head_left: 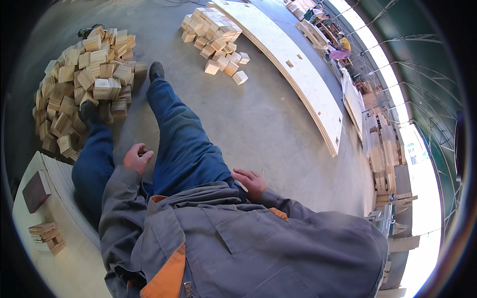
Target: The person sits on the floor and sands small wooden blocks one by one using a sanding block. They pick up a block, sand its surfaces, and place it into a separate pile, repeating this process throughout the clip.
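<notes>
My left hand hangs beside my left thigh with its fingers loosely bent and the thumb apart, and nothing shows in it. A large heap of small plywood blocks lies on the floor ahead of it, right by my feet. My right hand is next to my right thigh, fingers stretched out, holding nothing. Farther ahead, a smaller pile of wooden blocks sits partly in rows, with several loose blocks scattered at its near side.
At my left stands a stack of pale sheets bearing a dark brown block and some small plywood pieces. Long slotted panels stretch along the right. Beyond are timber stacks and a person in yellow.
</notes>
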